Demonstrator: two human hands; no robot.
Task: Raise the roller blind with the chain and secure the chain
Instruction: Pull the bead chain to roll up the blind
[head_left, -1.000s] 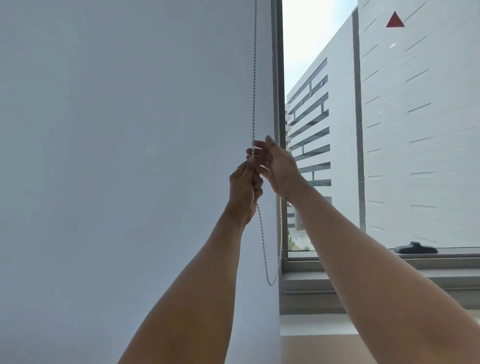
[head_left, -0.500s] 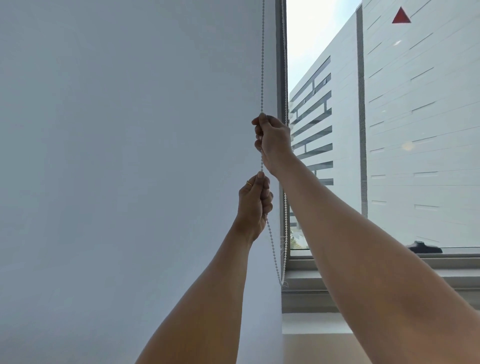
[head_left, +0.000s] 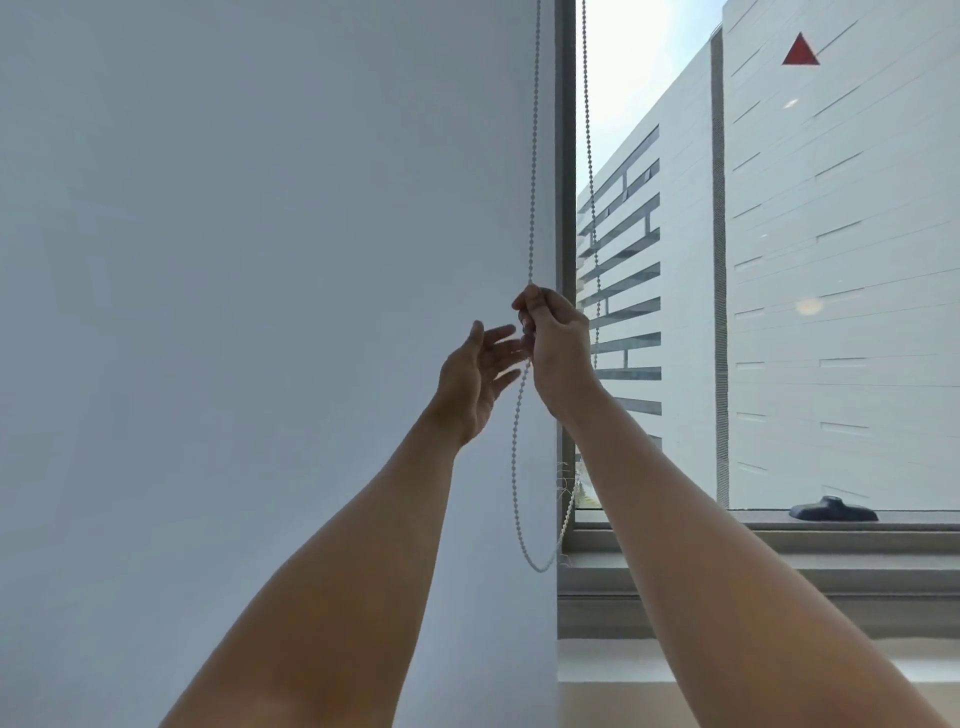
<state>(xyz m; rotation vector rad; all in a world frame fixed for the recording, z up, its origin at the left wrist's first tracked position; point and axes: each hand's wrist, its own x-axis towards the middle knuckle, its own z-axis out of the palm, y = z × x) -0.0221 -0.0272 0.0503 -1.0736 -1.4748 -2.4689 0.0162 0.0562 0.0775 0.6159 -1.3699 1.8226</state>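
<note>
A white beaded chain (head_left: 532, 156) hangs in a loop beside the grey window frame (head_left: 565, 156), its bottom bend low near the sill. My right hand (head_left: 558, 353) is closed around the left strand at mid-height. My left hand (head_left: 475, 382) is just left of it, fingers spread, palm turned toward the chain and holding nothing. The right strand (head_left: 589, 156) runs down in front of the glass and passes behind my right wrist. No blind fabric is in view; the top of the window is out of frame.
A plain white wall (head_left: 260, 312) fills the left half. The window looks onto a white building (head_left: 831, 260). A dark window handle (head_left: 834, 510) lies on the bottom frame, and a grey sill (head_left: 779, 571) runs below it.
My left hand has let go of the chain and opened, moving up beside the right. My right hand, still gripping the strand, has come down from its higher position.
</note>
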